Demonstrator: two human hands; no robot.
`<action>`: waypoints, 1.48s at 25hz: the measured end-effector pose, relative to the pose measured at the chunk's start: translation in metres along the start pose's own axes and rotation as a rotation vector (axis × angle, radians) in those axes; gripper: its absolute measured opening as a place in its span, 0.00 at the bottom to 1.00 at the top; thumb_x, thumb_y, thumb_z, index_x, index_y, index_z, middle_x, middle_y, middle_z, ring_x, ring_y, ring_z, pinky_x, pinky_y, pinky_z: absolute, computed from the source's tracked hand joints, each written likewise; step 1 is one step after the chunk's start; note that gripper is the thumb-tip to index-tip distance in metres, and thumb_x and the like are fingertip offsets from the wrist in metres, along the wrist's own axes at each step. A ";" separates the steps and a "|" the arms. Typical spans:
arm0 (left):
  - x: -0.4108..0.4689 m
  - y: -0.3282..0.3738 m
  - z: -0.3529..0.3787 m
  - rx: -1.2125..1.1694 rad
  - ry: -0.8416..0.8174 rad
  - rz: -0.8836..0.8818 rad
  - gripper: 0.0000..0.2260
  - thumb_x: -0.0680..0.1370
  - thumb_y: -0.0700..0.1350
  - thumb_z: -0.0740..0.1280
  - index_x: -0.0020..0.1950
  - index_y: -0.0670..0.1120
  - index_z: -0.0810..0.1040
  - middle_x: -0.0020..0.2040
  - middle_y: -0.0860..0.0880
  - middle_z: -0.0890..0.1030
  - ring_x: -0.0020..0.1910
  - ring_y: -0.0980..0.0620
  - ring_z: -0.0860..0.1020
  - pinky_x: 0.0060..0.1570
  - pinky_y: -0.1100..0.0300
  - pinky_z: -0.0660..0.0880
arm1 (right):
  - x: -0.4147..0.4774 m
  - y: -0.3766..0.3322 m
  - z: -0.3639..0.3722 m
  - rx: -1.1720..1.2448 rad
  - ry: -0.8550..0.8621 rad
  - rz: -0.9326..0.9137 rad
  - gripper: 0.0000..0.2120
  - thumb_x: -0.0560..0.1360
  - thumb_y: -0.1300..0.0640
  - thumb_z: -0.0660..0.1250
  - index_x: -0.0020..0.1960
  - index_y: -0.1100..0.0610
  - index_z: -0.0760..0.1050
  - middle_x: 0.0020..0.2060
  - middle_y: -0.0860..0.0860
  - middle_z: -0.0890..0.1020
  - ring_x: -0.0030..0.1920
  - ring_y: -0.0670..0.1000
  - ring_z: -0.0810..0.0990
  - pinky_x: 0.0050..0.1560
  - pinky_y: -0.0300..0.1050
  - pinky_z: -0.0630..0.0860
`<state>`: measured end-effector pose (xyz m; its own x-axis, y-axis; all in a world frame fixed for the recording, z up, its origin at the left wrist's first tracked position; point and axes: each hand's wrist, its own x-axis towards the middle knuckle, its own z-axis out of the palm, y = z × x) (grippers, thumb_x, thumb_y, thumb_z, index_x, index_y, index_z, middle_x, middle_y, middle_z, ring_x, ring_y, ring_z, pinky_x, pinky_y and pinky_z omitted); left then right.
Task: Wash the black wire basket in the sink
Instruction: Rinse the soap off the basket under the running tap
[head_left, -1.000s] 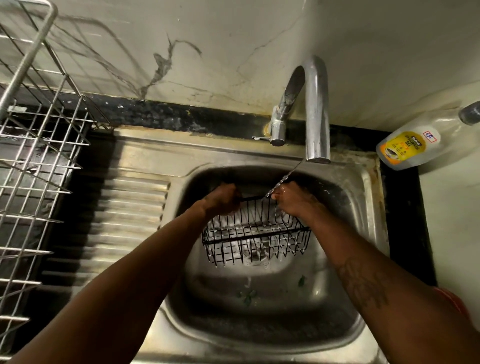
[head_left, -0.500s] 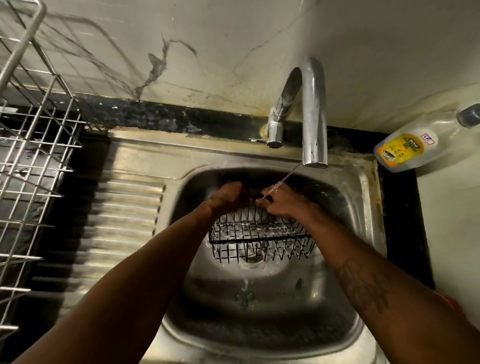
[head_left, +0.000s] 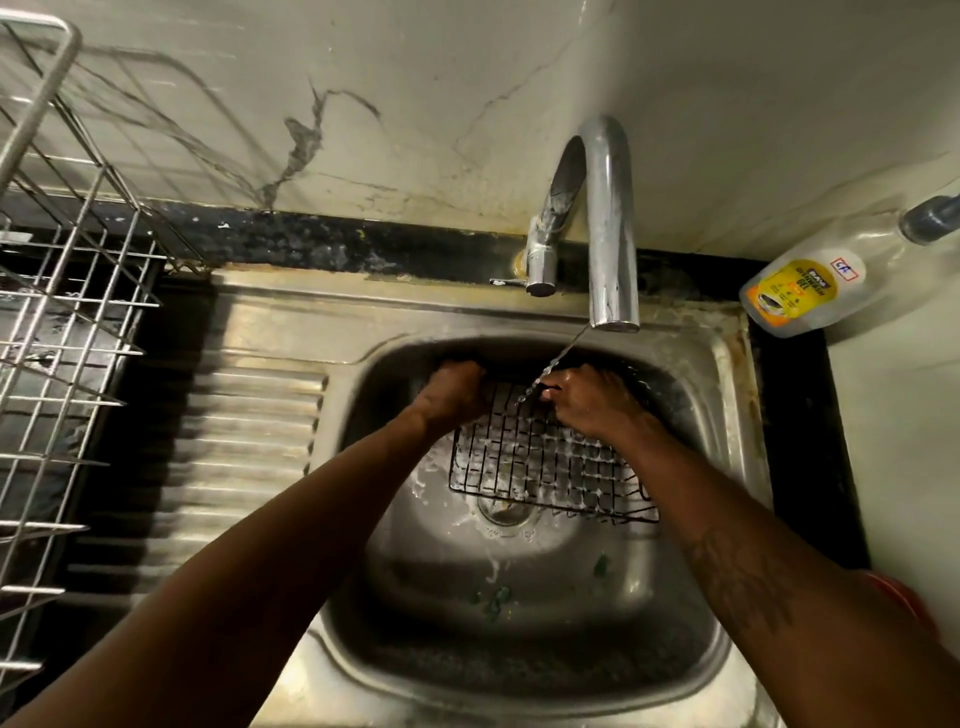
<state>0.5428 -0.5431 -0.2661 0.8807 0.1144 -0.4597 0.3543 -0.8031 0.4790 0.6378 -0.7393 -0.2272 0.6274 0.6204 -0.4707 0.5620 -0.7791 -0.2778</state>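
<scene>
Basket and basin sit at the middle: one black wire basket (head_left: 545, 457) is held tilted inside the steel sink (head_left: 524, 654), a broad grid face turned toward the camera and flecked with suds, its near edge over the single drain (head_left: 506, 512). Two hands hold its far edge. The left hand (head_left: 457, 392) is at eleven o'clock of the basket with fingers curled tight round the rim, and the right hand (head_left: 587, 400) is at one o'clock, wet, with fingers bent over the wire. Both forearms reach in from six o'clock, and the right one covers the basket's right end. One tap (head_left: 608, 223) arches over the basin at twelve o'clock, and its thin water stream (head_left: 563, 356) slants onto the rim beside the right hand's fingers. A few green scraps (head_left: 496, 597) lie on the basin floor at six o'clock. One soap bottle (head_left: 810, 286) lies on its side at two o'clock. One metal dish rack (head_left: 62, 338) stands at nine o'clock, beyond the ribbed drainboard (head_left: 260, 441).
</scene>
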 end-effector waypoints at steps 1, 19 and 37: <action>0.001 0.003 0.001 0.020 -0.006 -0.034 0.09 0.78 0.41 0.67 0.55 0.40 0.83 0.47 0.41 0.84 0.49 0.42 0.83 0.45 0.59 0.76 | -0.002 0.000 -0.001 -0.041 0.008 -0.019 0.18 0.80 0.55 0.66 0.68 0.44 0.77 0.60 0.53 0.83 0.60 0.57 0.80 0.59 0.47 0.76; -0.006 0.023 -0.013 -0.165 -0.268 -0.197 0.14 0.84 0.41 0.61 0.65 0.36 0.76 0.53 0.40 0.82 0.48 0.46 0.83 0.46 0.57 0.79 | -0.001 0.013 0.018 -0.018 -0.214 -0.002 0.07 0.78 0.56 0.66 0.53 0.47 0.77 0.51 0.51 0.82 0.50 0.54 0.80 0.53 0.54 0.78; -0.053 0.003 -0.046 0.103 -0.214 0.013 0.14 0.82 0.41 0.63 0.66 0.35 0.75 0.65 0.37 0.76 0.64 0.37 0.75 0.63 0.46 0.72 | -0.003 -0.011 0.018 -0.015 -0.114 -0.007 0.19 0.82 0.59 0.60 0.67 0.42 0.74 0.66 0.51 0.78 0.61 0.57 0.79 0.62 0.53 0.76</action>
<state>0.5116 -0.5248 -0.2054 0.7942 -0.0139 -0.6075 0.3000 -0.8605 0.4119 0.6201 -0.7346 -0.2375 0.5587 0.6111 -0.5607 0.5748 -0.7727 -0.2694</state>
